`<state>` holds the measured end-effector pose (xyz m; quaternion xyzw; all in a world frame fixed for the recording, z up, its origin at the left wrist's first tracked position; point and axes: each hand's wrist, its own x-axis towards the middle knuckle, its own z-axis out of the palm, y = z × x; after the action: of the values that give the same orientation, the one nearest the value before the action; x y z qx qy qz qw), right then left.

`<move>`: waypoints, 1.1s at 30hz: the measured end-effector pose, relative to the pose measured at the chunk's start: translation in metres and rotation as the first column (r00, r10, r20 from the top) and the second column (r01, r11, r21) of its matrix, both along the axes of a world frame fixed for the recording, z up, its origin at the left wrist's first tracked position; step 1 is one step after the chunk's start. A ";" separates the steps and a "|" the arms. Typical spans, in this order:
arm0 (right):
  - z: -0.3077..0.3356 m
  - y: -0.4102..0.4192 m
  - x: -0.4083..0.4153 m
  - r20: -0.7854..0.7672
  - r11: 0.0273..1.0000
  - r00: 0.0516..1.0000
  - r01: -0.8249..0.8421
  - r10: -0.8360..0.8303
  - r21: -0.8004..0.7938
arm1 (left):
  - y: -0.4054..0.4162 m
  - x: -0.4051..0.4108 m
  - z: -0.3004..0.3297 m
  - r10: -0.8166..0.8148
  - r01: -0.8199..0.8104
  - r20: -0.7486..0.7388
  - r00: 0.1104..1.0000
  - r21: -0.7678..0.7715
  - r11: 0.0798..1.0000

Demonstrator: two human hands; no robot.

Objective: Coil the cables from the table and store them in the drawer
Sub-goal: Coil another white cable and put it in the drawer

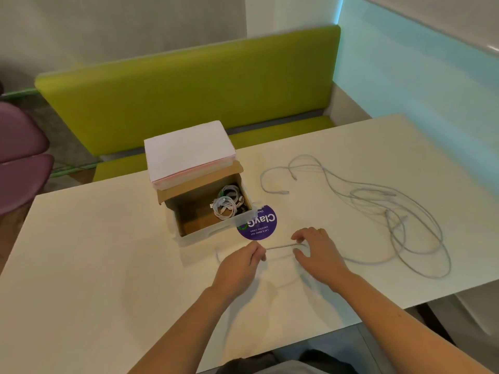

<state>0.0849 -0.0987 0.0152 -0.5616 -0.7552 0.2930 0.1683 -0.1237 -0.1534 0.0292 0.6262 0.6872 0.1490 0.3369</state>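
Observation:
A white cable point(279, 247) is stretched between my two hands just in front of the drawer. My left hand point(241, 261) pinches its left end with curled fingers. My right hand point(316, 251) holds the other part, fingers and thumb curved around it. From my right hand the cable trails right into a loose tangle of pale cables point(378, 203) spread over the white table point(94, 252). The small cardboard drawer point(213, 230) stands pulled open at the table's middle, with several coiled cables point(228, 202) lying in its back right corner.
A stack of white paper point(189, 151) lies on top of the drawer unit. A round purple sticker point(260, 225) is on the table beside the drawer. A green bench point(189, 90) runs behind the table and purple chairs point(21, 157) stand at the left.

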 end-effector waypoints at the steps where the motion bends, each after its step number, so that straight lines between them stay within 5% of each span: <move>1: 0.006 -0.001 -0.005 -0.054 1.000 0.999 -0.002 0.003 0.005 | 0.007 0.004 0.009 -0.005 0.005 0.016 1.000 0.032 0.999; 9: 0.068 0.020 -0.016 -0.336 0.969 0.921 0.234 -0.196 0.077 | 0.056 0.018 0.066 0.106 -0.169 0.407 0.907 0.121 0.978; 16: 0.108 0.028 -0.019 -0.510 0.977 0.836 0.207 -0.201 -0.047 | 0.078 0.031 0.091 0.071 -0.161 0.513 0.855 0.133 0.978; 21: 0.125 0.043 -0.008 -0.529 0.896 0.767 0.443 -0.363 0.027 | 0.090 0.032 0.087 0.028 -0.039 0.495 0.868 0.011 0.999; 27: 0.140 0.058 0.022 -0.667 0.744 0.537 0.667 -0.517 -0.041 | 0.098 0.039 0.062 -0.009 0.052 0.497 0.868 -0.072 0.996; 30: 0.132 0.061 0.035 -0.617 0.704 0.539 0.709 -0.574 -0.036 | 0.105 0.048 0.066 0.097 -0.022 0.629 0.771 -0.126 0.992; 33: 0.118 0.062 0.045 -0.486 0.729 0.632 0.684 -0.604 -0.016 | 0.115 0.059 0.075 0.235 -0.074 0.815 0.529 -0.232 0.970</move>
<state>0.1297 -0.0366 0.1331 -0.6919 -0.4633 0.2717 0.4825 -0.0650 -0.0386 0.1044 0.3843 0.5057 0.4003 0.6605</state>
